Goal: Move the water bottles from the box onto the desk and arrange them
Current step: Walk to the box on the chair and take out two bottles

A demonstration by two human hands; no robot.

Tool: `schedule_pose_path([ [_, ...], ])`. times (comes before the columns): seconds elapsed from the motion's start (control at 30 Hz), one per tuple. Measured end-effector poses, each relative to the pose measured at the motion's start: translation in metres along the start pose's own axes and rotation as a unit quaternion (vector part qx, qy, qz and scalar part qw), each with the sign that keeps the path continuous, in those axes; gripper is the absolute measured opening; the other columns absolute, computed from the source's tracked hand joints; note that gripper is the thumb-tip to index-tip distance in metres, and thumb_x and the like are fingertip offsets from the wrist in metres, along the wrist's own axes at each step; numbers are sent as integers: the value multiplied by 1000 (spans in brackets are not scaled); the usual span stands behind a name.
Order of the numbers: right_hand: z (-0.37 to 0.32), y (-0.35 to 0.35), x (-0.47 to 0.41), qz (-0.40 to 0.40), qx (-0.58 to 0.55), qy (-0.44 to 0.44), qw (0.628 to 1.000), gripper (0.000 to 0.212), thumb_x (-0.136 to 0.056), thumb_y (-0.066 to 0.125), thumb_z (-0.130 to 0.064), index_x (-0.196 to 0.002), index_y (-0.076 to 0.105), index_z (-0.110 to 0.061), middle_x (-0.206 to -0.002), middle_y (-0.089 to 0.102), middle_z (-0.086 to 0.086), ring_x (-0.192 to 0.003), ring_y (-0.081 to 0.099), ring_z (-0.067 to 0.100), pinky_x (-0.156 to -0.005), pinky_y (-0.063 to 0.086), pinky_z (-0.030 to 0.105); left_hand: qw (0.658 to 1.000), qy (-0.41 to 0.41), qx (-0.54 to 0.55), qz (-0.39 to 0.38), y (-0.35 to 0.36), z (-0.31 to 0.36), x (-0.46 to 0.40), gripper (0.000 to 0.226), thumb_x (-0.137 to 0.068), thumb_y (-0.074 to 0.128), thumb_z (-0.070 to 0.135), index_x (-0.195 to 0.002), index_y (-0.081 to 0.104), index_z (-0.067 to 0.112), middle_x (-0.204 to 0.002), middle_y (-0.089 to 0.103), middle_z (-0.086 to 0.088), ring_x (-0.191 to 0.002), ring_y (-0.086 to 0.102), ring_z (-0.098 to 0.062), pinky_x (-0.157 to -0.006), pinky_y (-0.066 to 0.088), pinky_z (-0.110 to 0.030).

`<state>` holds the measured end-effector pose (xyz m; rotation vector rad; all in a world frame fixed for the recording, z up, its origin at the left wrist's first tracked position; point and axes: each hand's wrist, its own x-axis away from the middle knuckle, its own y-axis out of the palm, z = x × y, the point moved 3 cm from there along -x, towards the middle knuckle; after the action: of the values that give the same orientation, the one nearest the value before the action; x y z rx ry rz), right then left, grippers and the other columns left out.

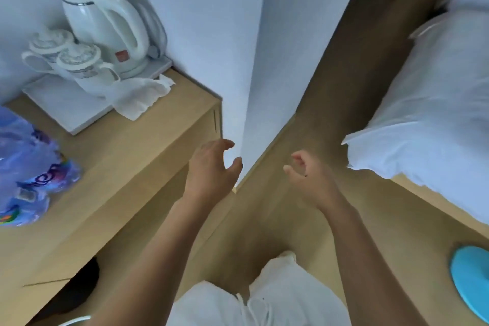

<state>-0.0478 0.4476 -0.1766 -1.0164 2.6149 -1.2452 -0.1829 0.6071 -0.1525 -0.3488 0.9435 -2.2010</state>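
Note:
A shrink-wrapped pack of water bottles [29,167] with blue and purple labels lies on the wooden desk [127,156] at the far left. No box is in view. My left hand [211,169] hovers past the desk's right corner, fingers loosely curved and holding nothing. My right hand [307,174] hangs over the floor beside it, fingers also loosely curved and holding nothing. Both hands are well apart from the bottles.
A white tray [66,106] at the desk's back holds a white kettle [105,24], two lidded cups [66,58] and a crumpled cloth [140,95]. A white wall corner [251,61] juts out ahead. A bed with a white pillow [428,114] stands right; a blue round object [473,278] lies lower right.

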Motion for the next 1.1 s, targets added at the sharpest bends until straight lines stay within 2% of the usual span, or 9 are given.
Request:
schedule_pose_path([
  [0.07, 27, -31, -5, 8, 28, 23, 999, 39, -90, 55, -37, -126, 50, -22, -121, 55, -6, -101, 51, 11, -83, 42, 29, 999, 8, -5, -46, 32, 28, -18, 36, -90, 59, 28, -124, 57, 18, -124, 58, 3, -113, 52, -19, -89, 37, -26],
  [0.17, 65, -75, -20, 21, 33, 50, 998, 41, -91, 54, -39, -128, 48, -24, -124, 55, -5, -107, 53, 13, -88, 44, 32, 997, 34, -17, -68, 77, 74, -48, 36, -91, 57, 31, -124, 57, 18, -124, 58, 4, -120, 48, -17, -90, 35, -25],
  [0.3, 115, -134, -44, 36, 45, 66, 996, 41, -91, 52, -38, -128, 47, -21, -125, 55, -3, -109, 53, 16, -92, 45, 35, 992, 65, -33, -108, 139, 138, -80, 36, -91, 56, 33, -124, 56, 19, -123, 58, 6, -116, 48, -17, -89, 34, -26],
  [0.5, 170, -191, -78, 44, 48, 73, 995, 40, -92, 52, -36, -128, 48, -17, -127, 52, -4, -112, 50, 12, -89, 40, 27, 982, 72, -69, -159, 204, 190, -115, 37, -91, 55, 34, -124, 54, 19, -123, 57, 4, -115, 49, -17, -90, 37, -28],
  [0.67, 201, -226, -124, 40, 65, 86, 993, 42, -93, 51, -35, -130, 47, -15, -130, 52, -1, -118, 47, 15, -96, 38, 29, 970, 93, -107, -196, 244, 227, -162, 43, -91, 54, 37, -130, 50, 19, -129, 54, 1, -117, 51, -20, -96, 41, -34],
  [0.87, 223, -268, -210, 44, 68, 93, 992, 41, -93, 50, -34, -130, 47, -14, -131, 51, 0, -118, 47, 14, -94, 37, 26, 957, 123, -129, -228, 293, 273, -258, 45, -91, 53, 39, -131, 48, 19, -131, 54, 0, -118, 52, -21, -99, 42, -36],
  [1.1, 238, -343, -338, 105, 73, 128, 984, 41, -94, 48, -34, -130, 46, -15, -131, 51, 0, -120, 46, 15, -98, 34, 25, 937, 179, -128, -273, 356, 345, -405, 50, -94, 47, 46, -134, 46, 16, -135, 52, -2, -119, 52, -21, -101, 43, -39],
])
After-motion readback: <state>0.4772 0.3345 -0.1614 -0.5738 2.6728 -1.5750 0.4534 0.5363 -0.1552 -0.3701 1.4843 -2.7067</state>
